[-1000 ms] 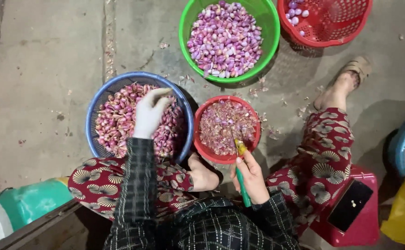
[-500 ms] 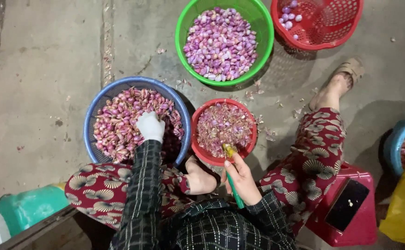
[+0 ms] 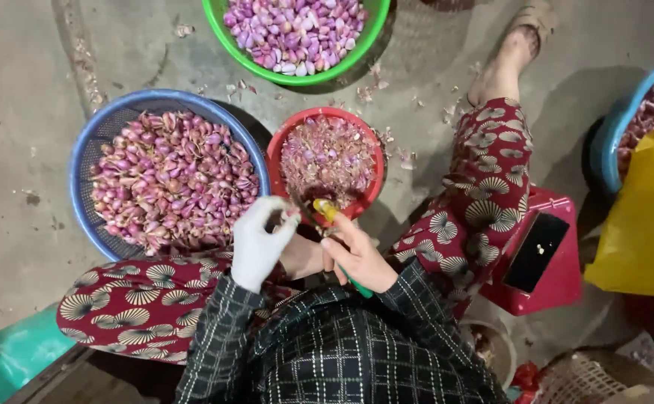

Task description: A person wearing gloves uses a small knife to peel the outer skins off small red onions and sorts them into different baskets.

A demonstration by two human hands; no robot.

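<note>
Gloved in white, the left hand (image 3: 258, 243) is seen low in the view, fingers curled narrow with the thumb and forefinger drawn together near the near rim of the small red bowl (image 3: 280, 142); whether a shallot is pinched between them cannot be told. Just beside it, the right hand (image 3: 360, 258) is bare and is closed around the green handle of a paring knife (image 3: 328, 215), whose yellow-collared blade is pointed up over the red bowl's edge, almost touching the gloved fingertips. A second bare patch of skin is glimpsed between the two hands, but what it belongs to is unclear.

Purple papery peelings (image 3: 327, 157) are heaped in the red bowl. To its left, a blue colander basket (image 3: 91, 142) is filled with unpeeled shallots (image 3: 170, 176), its rim resting against a knee clad in red fan-print trousers (image 3: 140, 299). Above, a green basin (image 3: 226, 34) of peeled shallots (image 3: 293, 30) is cut off by the top edge. Loose skins are scattered on the concrete floor (image 3: 20, 112) between the bowls.

At right, a red plastic stool (image 3: 559, 280) is seen with a dark phone (image 3: 534, 251) lying on it, a yellow bag (image 3: 645, 224) beside it, and another blue basket (image 3: 611, 138) behind that. A sandalled foot (image 3: 517, 41) is stretched out towards the top.
</note>
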